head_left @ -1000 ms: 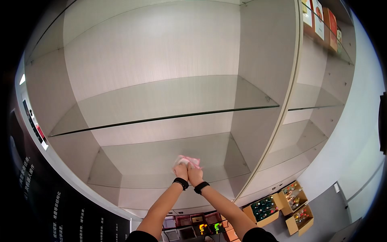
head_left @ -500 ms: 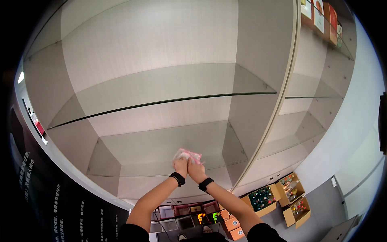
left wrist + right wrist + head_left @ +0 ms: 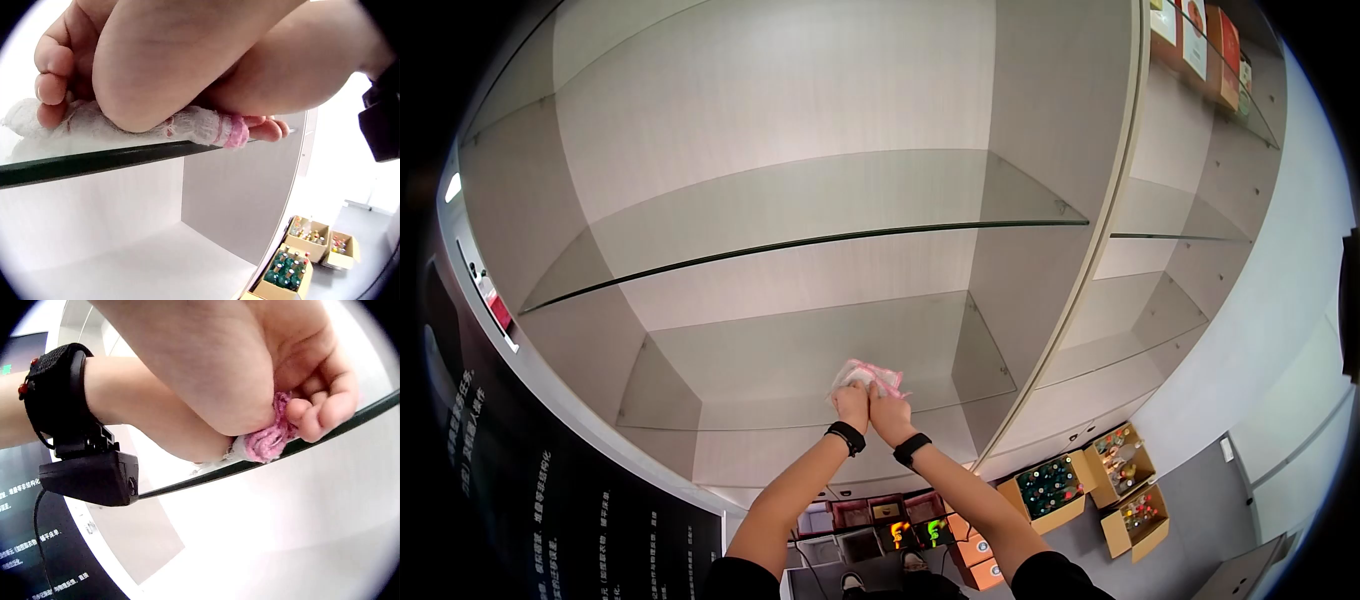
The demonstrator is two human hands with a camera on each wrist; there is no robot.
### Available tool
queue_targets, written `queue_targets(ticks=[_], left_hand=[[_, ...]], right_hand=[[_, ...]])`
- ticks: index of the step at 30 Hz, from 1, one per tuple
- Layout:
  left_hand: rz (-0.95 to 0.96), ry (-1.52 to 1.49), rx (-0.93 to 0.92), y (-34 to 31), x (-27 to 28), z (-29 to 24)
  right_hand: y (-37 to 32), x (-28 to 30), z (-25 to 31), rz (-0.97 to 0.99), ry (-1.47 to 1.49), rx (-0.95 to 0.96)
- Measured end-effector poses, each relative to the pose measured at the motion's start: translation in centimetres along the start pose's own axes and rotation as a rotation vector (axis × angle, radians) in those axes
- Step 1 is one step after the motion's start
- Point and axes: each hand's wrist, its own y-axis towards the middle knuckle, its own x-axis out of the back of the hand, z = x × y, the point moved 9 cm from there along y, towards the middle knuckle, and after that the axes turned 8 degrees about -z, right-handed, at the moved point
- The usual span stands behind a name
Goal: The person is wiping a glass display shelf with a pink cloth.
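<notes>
A pink-and-white cloth (image 3: 870, 374) lies bunched on the lower glass shelf (image 3: 740, 365), close to its front edge. My left hand (image 3: 852, 404) and right hand (image 3: 891, 416) are side by side on it. In the left wrist view, the fingers of the left hand (image 3: 150, 69) curl over the white part of the cloth (image 3: 194, 125), just above the shelf's dark green edge (image 3: 81, 165). The right wrist view has the right hand (image 3: 294, 369) gripping a pink bunched end of the cloth (image 3: 269, 444), with fingers bent around it.
Another glass shelf (image 3: 830, 237) spans the cabinet above my hands. A side panel (image 3: 1040, 130) divides off a narrower section with boxes (image 3: 1222, 60) up high. On the floor at right stand cartons of bottles (image 3: 1050, 490); below my arms are several small bins (image 3: 862, 545).
The head view has tipped downward, so the shelves sit higher in it and shoes show below. Both hands keep hold of the cloth near the shelf's front edge, shifting only slightly.
</notes>
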Motion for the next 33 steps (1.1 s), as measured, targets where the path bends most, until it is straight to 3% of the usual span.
queue_targets(ticks=[5, 8, 17, 28, 33], left_hand=[[-0.071, -0.055, -0.018, -0.4, 0.5, -0.1], [-0.115, -0.084, 0.013, -0.3, -0.1, -0.1], [-0.025, 0.002, 0.038, -0.5, 0.1, 0.0], [-0.150, -0.066, 0.039, -0.6, 0.5, 0.2], [-0.112, 0.005, 0.016, -0.3, -1.3, -0.3]], right_hand=[[-0.4, 0.6, 0.2, -0.029, -0.014, 0.029], [-0.4, 0.7, 0.3, 0.047, -0.042, 0.018], [-0.4, 0.5, 0.3, 0.037, -0.050, 0.017], [-0.6, 1.0, 0.5, -0.041, -0.021, 0.046], [-0.7, 1.2, 0.6, -0.080, -0.021, 0.053]])
